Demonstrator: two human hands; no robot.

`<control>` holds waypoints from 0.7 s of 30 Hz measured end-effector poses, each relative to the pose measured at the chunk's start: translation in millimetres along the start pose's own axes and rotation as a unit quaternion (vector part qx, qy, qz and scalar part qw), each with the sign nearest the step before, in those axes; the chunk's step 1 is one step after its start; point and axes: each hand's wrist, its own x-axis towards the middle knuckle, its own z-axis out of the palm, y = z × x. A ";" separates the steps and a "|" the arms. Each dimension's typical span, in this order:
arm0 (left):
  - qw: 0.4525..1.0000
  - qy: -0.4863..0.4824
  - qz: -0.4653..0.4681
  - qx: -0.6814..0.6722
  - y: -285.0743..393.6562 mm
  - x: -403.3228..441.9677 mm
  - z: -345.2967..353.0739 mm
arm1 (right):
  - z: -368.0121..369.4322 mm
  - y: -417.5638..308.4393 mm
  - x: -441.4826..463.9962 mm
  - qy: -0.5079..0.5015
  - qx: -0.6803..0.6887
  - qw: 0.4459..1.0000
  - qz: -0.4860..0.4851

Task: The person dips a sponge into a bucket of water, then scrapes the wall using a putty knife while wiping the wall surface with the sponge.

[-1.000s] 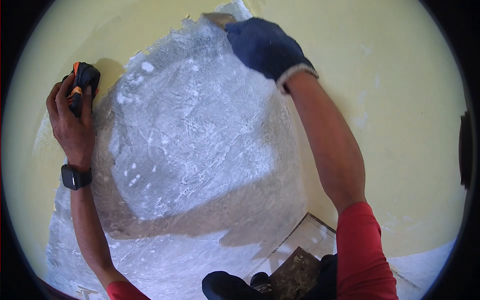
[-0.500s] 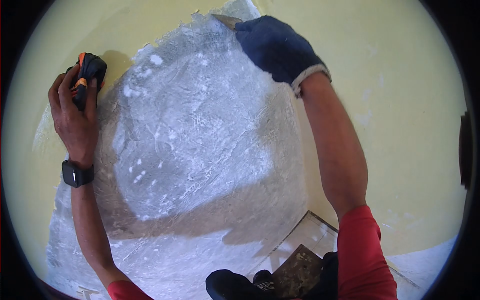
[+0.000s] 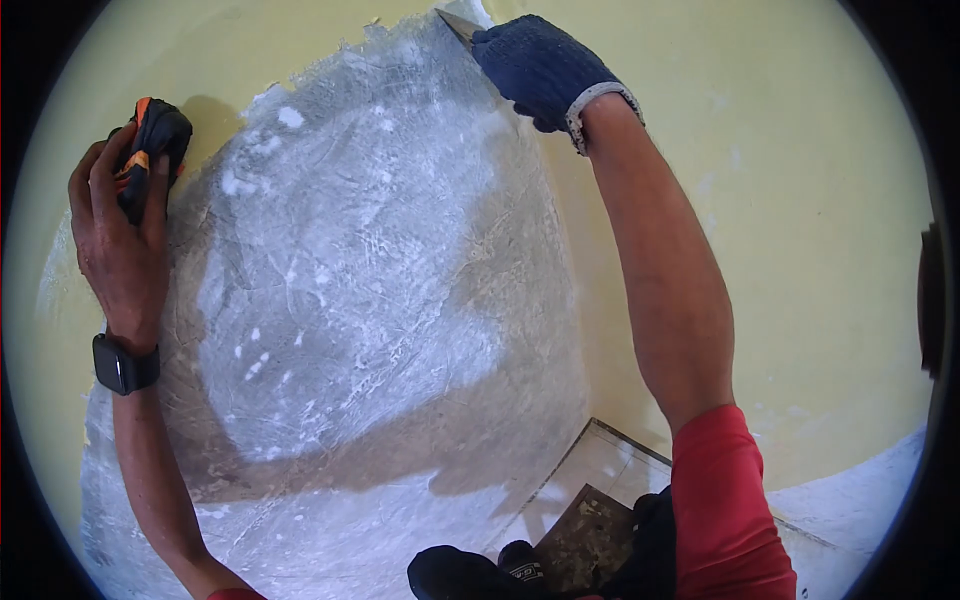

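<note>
My right hand (image 3: 545, 72), in a dark blue knitted glove, is closed around a scraper (image 3: 457, 26). The metal blade points up and left, against the wall at the top of a bare grey patch (image 3: 350, 230), near the ragged edge of the yellow paint (image 3: 780, 200). My left hand (image 3: 122, 255), ungloved, grips a black-and-orange object (image 3: 163, 135) against the wall at the patch's left side. What kind of object it is I cannot make out. The scraper's handle is hidden inside the glove.
A black watch (image 3: 125, 364) is on my left wrist. Below, pale floor tiles (image 3: 615, 460) meet the wall, with a dark stained square (image 3: 590, 535) lying near my dark shoes (image 3: 455, 572). A dark object (image 3: 931, 300) stands at the right edge.
The scraper has shifted slightly up, and its blade now tilts more steeply. My view has moved a little to the right, so the wall patch and left hand appear further left.
</note>
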 end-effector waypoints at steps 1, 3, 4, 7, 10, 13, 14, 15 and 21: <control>1.000 0.007 0.008 0.003 -0.9 1.4 -0.2 | -2.2 -1.2 -0.7 -0.034 0.000 0.999 -0.042; 1.000 0.012 0.014 0.002 -2.6 2.1 -0.1 | 8.5 4.1 -9.5 0.052 0.025 0.964 -0.261; 1.000 0.015 0.020 -0.001 -2.3 1.6 0.8 | 8.5 -8.4 -10.9 0.039 -0.070 0.957 -0.279; 1.000 -0.019 -0.007 0.009 -2.9 1.0 -0.3 | 2.6 -27.4 -13.7 0.008 -0.078 0.991 -0.112; 0.999 -0.020 -0.018 0.022 -0.7 2.1 -0.4 | 7.1 -9.2 10.9 -0.013 -0.064 0.996 -0.059; 1.000 -0.003 -0.015 0.024 4.1 7.0 1.0 | -7.5 -31.7 -16.4 -0.081 0.110 0.991 -0.014; 0.999 0.003 -0.022 0.022 3.9 13.2 3.8 | 2.6 -27.7 -12.5 -0.046 -0.014 0.979 -0.197; 1.000 0.004 -0.009 0.016 3.4 18.2 6.3 | 11.4 -21.3 -12.8 -0.015 -0.024 0.988 -0.151; 0.999 -0.004 -0.031 0.025 24.7 53.0 6.6 | 10.5 -5.0 27.6 -0.051 0.081 0.995 0.003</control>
